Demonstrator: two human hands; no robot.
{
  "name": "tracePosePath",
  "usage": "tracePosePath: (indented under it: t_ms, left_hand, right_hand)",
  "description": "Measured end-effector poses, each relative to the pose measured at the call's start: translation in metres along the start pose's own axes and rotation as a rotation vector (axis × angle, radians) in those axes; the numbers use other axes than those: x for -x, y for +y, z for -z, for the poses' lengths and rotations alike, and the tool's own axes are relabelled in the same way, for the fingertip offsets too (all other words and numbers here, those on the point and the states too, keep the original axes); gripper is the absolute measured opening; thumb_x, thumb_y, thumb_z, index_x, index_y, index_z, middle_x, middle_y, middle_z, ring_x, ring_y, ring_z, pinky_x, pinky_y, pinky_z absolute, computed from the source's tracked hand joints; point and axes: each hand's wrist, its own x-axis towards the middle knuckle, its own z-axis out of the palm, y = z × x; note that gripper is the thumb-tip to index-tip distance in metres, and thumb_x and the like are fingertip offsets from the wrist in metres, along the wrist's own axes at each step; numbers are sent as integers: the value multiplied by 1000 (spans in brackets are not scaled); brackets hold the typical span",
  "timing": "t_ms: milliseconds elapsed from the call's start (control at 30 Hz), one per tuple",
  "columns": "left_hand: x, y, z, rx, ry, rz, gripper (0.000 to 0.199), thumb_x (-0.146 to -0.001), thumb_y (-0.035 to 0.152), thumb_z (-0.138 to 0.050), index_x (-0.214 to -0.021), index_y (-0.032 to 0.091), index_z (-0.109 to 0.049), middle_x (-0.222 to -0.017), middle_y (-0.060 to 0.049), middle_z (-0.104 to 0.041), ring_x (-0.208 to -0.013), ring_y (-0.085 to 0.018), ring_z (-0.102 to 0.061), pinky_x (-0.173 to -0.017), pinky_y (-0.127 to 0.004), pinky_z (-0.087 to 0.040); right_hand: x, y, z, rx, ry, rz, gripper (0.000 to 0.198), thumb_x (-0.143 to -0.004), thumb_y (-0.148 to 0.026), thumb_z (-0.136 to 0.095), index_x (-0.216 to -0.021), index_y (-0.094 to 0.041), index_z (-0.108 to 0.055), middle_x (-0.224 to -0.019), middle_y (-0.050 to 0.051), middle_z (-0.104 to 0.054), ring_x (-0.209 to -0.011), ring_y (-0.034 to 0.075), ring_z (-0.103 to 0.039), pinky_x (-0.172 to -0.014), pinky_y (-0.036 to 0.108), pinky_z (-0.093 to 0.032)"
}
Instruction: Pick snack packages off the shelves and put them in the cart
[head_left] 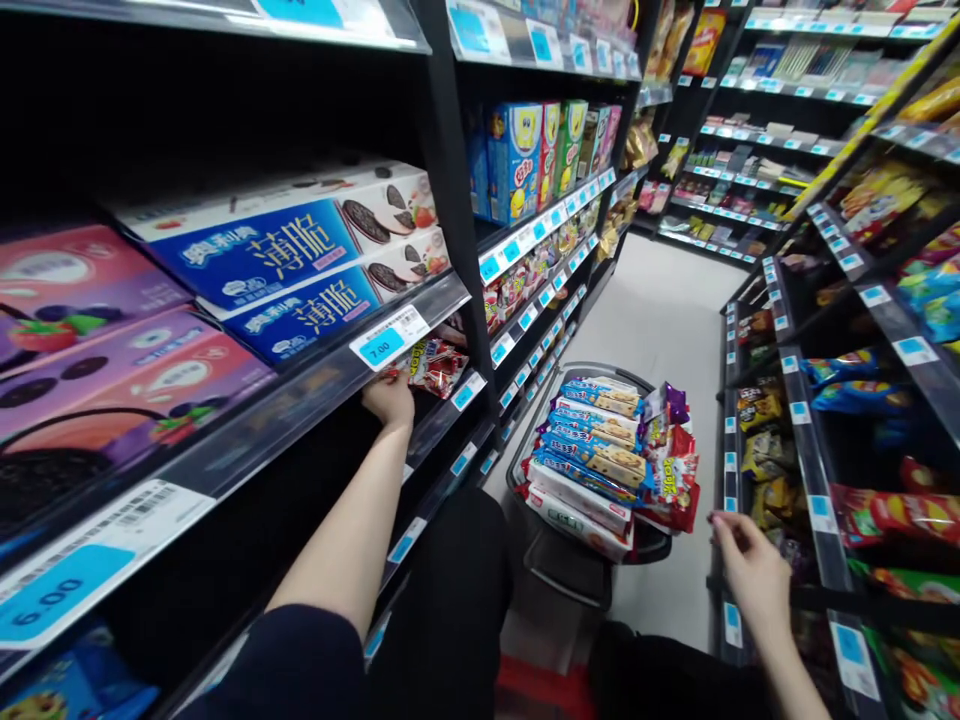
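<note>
My left hand [390, 402] reaches under the lip of the left shelf. Its fingers, partly hidden there, close on the near edge of a red snack bag [439, 368] lying on the lower shelf. My right hand [756, 572] hangs at the right, beside the opposite rack, loosely curled with thumb and fingers apart and nothing in it. Between the two racks, a dark shopping basket [651, 378] stands on the floor. It is heaped with blue cookie packs [592, 450], white packs [581, 490] and red and purple snack bags [675, 470].
Blue wafer-cookie boxes [277, 250] and pink-purple boxes [112, 340] lie above my left forearm, behind a price-tag rail [300, 390]. Small upright boxes [517, 160] stand farther along. Snack bags fill the right rack [802, 430]. The pale aisle floor [660, 300] leads to back shelves [772, 130].
</note>
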Motion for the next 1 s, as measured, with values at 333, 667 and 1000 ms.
tracePosePath:
  t_ms: [333, 667, 1000]
  left_hand:
    - [128, 5, 80, 2, 90, -672, 14, -81, 22, -48, -85, 14, -59, -94, -12, -60, -88, -22, -58, -80, -34, -45]
    - [315, 23, 111, 199, -879, -1348, 35, -81, 12, -50, -107, 31, -63, -88, -5, -68, -108, -26, -55, -104, -55, -27]
    - [303, 25, 91, 480, -1332, -273, 53, -67, 28, -69, -118, 25, -57, -147, -9, -16, -127, -32, -33, -92, -40, -44]
  right_hand:
    - [59, -42, -37, -883, -513, -269, 52, -60, -60, -66, -84, -15, -60, -76, 8, -65, -50, 15, -56, -47, 28, -46]
    - [121, -107, -27, -1604, -741, -542, 51, -62, -32, -74, -108, -18, -57, -97, 8, -66, -89, 22, -63, -81, 32, -48]
    - [111, -28, -23, -1604, -706, -552, 31, -61, -19, -69, -91, -11, -66, -95, 11, -68, -88, 27, -63, -82, 38, -47]
